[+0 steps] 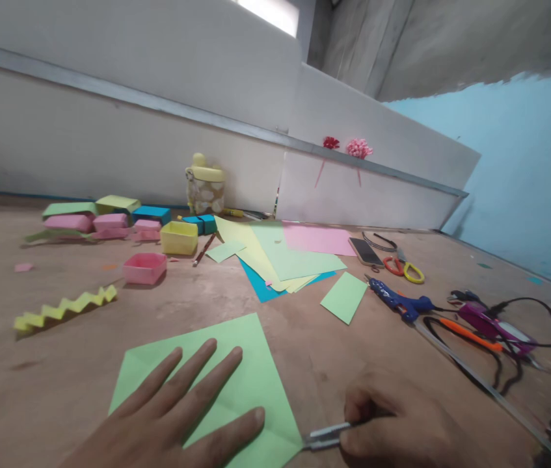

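Note:
My left hand [172, 416] lies flat with fingers spread on a light green paper sheet [250, 351] on the brown table [21, 377], pressing it down. My right hand [416, 429] is closed around a thin silvery tool [326, 437], likely a cutter or scissors blade. The tool's tip touches the sheet's lower right edge. The rest of the tool is hidden inside my fist.
A smaller green paper piece [344, 297] and a stack of coloured sheets [280, 257] lie ahead. Paper boxes [144, 268], a yellow zigzag strip [67, 307], a blue glue gun [399, 300], a metal ruler [475, 377], scissors [404, 268], a phone [365, 251] and cables [519, 325] surround them.

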Motion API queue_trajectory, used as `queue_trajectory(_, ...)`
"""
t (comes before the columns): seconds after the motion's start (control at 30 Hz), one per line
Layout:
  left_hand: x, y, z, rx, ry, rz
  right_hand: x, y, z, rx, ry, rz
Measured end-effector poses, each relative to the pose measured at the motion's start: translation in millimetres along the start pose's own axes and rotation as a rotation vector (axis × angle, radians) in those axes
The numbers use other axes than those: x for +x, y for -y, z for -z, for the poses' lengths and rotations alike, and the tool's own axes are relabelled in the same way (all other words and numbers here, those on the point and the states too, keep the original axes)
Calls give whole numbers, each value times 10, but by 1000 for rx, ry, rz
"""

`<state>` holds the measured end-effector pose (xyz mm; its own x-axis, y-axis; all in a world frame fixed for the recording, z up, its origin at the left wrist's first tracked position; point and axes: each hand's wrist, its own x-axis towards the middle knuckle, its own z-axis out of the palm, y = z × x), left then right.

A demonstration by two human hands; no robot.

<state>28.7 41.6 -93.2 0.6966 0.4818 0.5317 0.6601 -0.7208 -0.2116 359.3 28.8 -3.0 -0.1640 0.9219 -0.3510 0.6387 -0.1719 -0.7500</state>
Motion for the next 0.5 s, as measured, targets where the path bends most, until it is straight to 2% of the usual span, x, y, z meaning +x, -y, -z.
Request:
queue_trajectory(0.13, -1, 41, 72, 37, 52, -33, 6, -114, 28, -90, 18, 87)
queue_trajectory(0.23, 17, 72, 140, 101, 134, -113, -4, -93, 19, -87, 37, 61)
queue_trajectory(0.37, 53, 109, 172, 111, 117, -103, -21, 17, -11, -74, 36, 0)
queue_trajectory(0.5, 21, 138, 177, 139, 138, -160, -22, 65, -12, -124, 72, 8)
